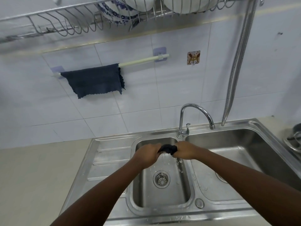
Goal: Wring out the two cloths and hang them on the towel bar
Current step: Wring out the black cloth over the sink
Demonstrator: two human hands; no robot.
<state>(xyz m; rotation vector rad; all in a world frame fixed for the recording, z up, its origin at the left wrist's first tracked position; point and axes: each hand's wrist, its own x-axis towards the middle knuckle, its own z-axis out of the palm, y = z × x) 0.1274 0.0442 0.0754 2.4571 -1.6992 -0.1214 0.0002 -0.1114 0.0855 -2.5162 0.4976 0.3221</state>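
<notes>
A dark twisted cloth [168, 148] is stretched between my left hand [147, 154] and my right hand [187, 150], both gripping it above the small left basin of the steel sink [112, 170]. Water drips from it toward the drain [161, 179]. A second dark blue cloth [94, 80] hangs spread over the left part of the pale towel bar [143, 60] on the tiled wall. The bar's right part is bare.
A chrome tap [195, 118] stands behind the basins. A larger basin [241, 154] lies to the right. A wire dish rack [114, 15] with plates hangs above. A metal hose [237, 62] runs down the wall. A beige counter [32, 176] lies at left.
</notes>
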